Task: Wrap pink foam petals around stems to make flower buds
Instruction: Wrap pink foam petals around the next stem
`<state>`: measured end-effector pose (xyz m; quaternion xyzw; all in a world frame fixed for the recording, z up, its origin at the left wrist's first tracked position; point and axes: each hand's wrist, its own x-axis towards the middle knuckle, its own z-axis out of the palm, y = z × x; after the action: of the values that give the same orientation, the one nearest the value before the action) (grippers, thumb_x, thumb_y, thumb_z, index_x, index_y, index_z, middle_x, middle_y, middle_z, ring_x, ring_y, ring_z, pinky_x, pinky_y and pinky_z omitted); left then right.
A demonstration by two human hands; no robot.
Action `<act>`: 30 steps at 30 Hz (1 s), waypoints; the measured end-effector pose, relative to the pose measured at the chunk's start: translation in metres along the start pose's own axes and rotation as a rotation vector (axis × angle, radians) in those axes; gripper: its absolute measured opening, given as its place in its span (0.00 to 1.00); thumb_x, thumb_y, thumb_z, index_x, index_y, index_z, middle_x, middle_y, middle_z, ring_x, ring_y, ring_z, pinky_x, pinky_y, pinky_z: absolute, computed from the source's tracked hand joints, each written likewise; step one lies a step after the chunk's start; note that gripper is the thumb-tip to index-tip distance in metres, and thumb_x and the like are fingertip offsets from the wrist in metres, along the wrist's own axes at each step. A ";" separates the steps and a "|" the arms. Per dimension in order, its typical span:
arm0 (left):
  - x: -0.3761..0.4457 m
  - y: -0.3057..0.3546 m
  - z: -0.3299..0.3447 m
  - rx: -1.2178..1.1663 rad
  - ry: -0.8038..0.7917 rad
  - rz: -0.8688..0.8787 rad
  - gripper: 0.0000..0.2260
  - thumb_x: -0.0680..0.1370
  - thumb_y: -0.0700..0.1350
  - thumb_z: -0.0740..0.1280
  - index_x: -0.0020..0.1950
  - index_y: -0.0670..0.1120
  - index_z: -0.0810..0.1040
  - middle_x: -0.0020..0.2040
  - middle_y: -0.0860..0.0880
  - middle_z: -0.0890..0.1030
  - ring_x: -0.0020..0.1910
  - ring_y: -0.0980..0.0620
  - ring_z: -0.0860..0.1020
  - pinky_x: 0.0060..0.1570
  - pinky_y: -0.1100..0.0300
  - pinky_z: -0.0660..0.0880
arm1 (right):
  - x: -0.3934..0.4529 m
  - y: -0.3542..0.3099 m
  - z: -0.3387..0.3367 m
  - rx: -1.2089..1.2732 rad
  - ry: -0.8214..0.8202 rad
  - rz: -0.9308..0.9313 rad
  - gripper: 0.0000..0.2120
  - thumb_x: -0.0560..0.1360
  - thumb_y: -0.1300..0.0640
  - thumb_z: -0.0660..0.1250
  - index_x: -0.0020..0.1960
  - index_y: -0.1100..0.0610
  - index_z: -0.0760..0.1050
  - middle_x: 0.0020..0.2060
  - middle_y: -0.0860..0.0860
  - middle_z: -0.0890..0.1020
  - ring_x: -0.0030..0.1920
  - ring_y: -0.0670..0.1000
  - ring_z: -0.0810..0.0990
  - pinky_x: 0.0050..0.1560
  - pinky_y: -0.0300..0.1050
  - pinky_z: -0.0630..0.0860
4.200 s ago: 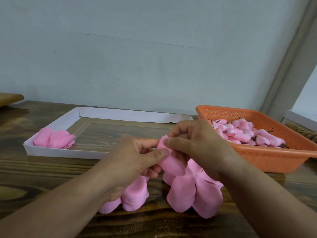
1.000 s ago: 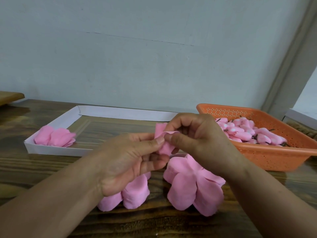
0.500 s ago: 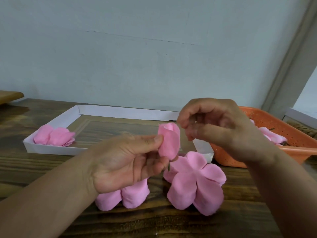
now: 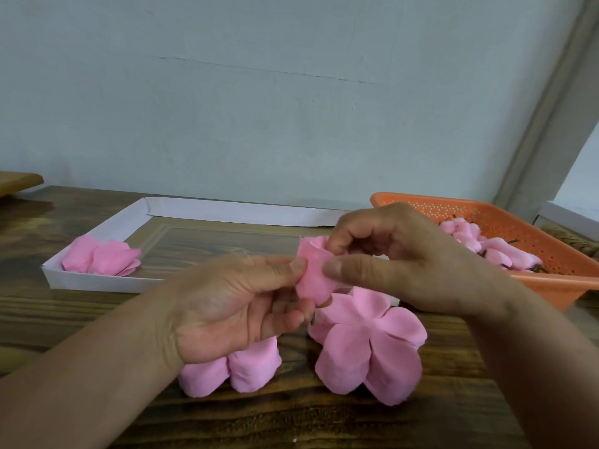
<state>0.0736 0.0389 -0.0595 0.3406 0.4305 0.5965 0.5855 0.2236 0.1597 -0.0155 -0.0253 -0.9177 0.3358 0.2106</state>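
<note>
A rolled pink foam bud [image 4: 313, 276] is held above the wooden table at the centre of the view. My left hand [image 4: 236, 306] pinches its left side between thumb and fingers, and a bit of green stem pokes out below. My right hand [image 4: 402, 264] pinches the bud's right side, thumb in front and fingers curled over its top. Under the hands lie a flat pink foam petal piece [image 4: 369, 348] with several lobes and a second pink petal piece [image 4: 230, 371], partly hidden by my left hand.
A white cardboard tray [image 4: 97, 281] at the left holds pink wrapped petals [image 4: 100, 259] in its near corner. An orange plastic basket [image 4: 551, 286] at the right holds several pink foam buds on stems [image 4: 489, 251]. A pale wall rises behind the table.
My right hand, lifted clear of the bud half a second ago, has come back down and pinches it again beside my left thumb. The left hand keeps holding the bud.
</note>
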 end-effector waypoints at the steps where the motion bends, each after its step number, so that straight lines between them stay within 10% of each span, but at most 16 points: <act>1: 0.000 0.001 0.000 -0.008 -0.015 -0.016 0.09 0.68 0.42 0.66 0.43 0.40 0.82 0.34 0.45 0.82 0.30 0.54 0.81 0.28 0.65 0.78 | 0.002 0.002 0.002 0.001 0.032 0.004 0.08 0.69 0.53 0.68 0.35 0.57 0.77 0.31 0.62 0.76 0.30 0.55 0.71 0.31 0.52 0.69; 30: 0.002 0.002 -0.001 -0.047 0.029 -0.039 0.08 0.66 0.41 0.68 0.40 0.41 0.86 0.37 0.42 0.82 0.31 0.52 0.81 0.31 0.63 0.80 | 0.009 0.009 0.017 -0.108 0.228 0.141 0.14 0.65 0.66 0.72 0.29 0.51 0.73 0.19 0.39 0.73 0.22 0.41 0.69 0.24 0.29 0.62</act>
<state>0.0718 0.0413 -0.0583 0.3095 0.4315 0.5999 0.5984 0.2078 0.1579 -0.0297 -0.1390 -0.9005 0.2948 0.2878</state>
